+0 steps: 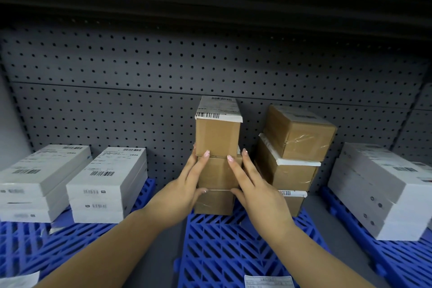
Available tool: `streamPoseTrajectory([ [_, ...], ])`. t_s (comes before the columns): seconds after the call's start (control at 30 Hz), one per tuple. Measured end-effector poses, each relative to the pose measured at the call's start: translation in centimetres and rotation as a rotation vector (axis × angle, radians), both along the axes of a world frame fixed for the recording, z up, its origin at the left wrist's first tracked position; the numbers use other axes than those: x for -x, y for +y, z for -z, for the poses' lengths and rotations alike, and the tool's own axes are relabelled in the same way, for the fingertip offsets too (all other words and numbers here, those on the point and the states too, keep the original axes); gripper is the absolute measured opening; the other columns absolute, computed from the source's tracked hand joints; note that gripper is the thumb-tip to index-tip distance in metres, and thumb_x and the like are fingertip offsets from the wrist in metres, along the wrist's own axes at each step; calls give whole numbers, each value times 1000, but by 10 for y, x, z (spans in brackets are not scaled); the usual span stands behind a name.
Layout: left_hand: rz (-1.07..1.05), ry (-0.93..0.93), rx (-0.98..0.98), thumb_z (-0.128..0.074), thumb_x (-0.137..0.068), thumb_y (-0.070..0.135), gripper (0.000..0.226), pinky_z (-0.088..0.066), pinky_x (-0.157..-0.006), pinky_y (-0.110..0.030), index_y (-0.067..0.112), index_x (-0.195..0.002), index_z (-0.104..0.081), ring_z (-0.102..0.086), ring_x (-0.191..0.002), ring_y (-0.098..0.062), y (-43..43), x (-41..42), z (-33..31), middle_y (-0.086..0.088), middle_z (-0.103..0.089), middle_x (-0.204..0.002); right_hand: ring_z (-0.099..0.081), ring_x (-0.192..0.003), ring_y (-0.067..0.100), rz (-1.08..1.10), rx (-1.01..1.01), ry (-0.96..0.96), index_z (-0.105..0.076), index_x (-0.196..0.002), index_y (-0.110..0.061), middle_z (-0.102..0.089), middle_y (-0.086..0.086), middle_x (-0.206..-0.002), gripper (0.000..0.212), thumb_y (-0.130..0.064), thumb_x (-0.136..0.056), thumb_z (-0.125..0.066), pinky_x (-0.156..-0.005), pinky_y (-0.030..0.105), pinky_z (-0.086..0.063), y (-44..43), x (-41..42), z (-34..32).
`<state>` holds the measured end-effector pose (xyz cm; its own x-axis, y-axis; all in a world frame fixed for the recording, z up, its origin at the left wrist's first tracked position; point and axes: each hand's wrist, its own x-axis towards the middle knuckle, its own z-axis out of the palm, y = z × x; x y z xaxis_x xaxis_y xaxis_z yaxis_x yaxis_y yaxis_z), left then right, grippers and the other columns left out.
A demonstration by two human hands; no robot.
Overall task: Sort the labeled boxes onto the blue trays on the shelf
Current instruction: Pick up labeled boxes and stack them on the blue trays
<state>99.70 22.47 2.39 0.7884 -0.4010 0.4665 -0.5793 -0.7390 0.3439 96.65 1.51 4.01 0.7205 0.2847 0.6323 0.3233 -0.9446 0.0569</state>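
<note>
View: head, looking down into one shelf bay.
Writing: the top box [217,138] of the centre stack [214,203] has a white label with a barcode. The print is too blurred to read. The white boxes also carry barcodes, none legible.
Left hand [187,185]: fingers straight and a little apart, pressed along the left side and front of the middle box [215,173]; thumb at its lower edge.
Right hand [254,185]: fingers straight and spread, laid on the front and right side of the same box; thumb at the lower seam.
Centre stack: three brown boxes, upright, at the back of the middle tray [222,252], near the pegboard [117,77].
Second brown stack [292,161]: three boxes just right of the centre stack, the top one turned askew. There is a barcode label on the lowest.
Left tray [28,241]: two white stacks [107,182] side by side, three boxes each.
Right tray [397,262]: one white stack [374,194] — layer count unclear.
Loose items: a label sheet [268,282] at the near end of the middle tray and a white paper [16,280] at bottom left.
Count: three blue trays, six brown boxes — two hands on one box.
</note>
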Motion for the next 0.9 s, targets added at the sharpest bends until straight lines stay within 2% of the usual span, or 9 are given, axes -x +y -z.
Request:
streamPoseTrajectory([
  [0.1, -24, 14, 0, -44, -96, 31, 83, -54, -72, -42, 51, -136, 25, -63, -85, -32, 2, -1, 1, 22, 32, -144, -48, -47, 4, 16, 26, 24, -19, -147, -28, -34, 6, -149, 103, -31, -66, -83, -32, 13, -28, 0, -1, 3],
  [0.27, -81, -72, -37, -51, -93, 30, 90, -52, -49, -36, 45, -140, 24, -56, -54, -20, 0, 2, -3, 8, 27, -152, -56, -58, 4, -10, -13, 30, -24, -146, -27, -36, 5, -148, 98, -33, -67, -81, -34, 11, -29, 2, -2, -6],
  [0.33, -77, -119, -18, -58, -88, 33, 97, -51, -46, -31, 42, -141, 24, -57, -57, -18, 1, 4, -8, 4, 25, -154, -59, -61, 5, -20, -16, 33, -23, -146, -28, -36, 6, -148, 98, -34, -67, -80, -35, 11, -31, 0, -2, -8],
  [0.4, -60, -119, -20, -62, -85, 35, 105, -51, -52, -27, 43, -138, 28, -58, -67, -16, 2, 7, -15, 6, 28, -153, -62, -64, 9, -34, -26, 48, -17, -147, -30, -34, 7, -149, 99, -36, -69, -78, -36, 15, -37, -1, -2, -11],
  [0.53, -28, -59, -43, -64, -85, 34, 109, -53, -60, -31, 43, -136, 33, -61, -76, -18, 2, 14, -21, 16, 34, -148, -61, -59, 9, -68, -33, 66, -8, -148, -31, -30, 5, -151, 97, -41, -76, -72, -36, 16, -35, 1, 2, -12],
  [0.63, -29, -60, -54, -66, -84, 32, 112, -53, -60, -29, 42, -135, 33, -61, -74, -18, -1, 16, -20, 16, 34, -148, -62, -62, 11, -84, -49, 82, -4, -148, -31, -25, 3, -153, 94, -40, -79, -68, -37, 19, -40, 4, 5, -10],
  [0.73, -37, -68, -76, -66, -84, 31, 114, -47, -56, -20, 41, -134, 36, -58, -70, -15, -3, 17, -21, 15, 37, -147, -60, -61, 11, -82, -54, 93, 1, -148, -33, -15, 0, -156, 94, -38, -82, -66, -38, 21, -42, 3, 6, -10],
  [0.9, -41, -118, -107, -70, -81, 29, 116, -35, -49, -11, 33, -140, 31, -53, -65, -10, -2, 18, -22, 5, 32, -151, -57, -68, 13, -99, -36, 120, 22, -140, -42, 10, -6, -155, 94, -36, -89, -58, -47, 24, -48, 3, 6, -14],
])
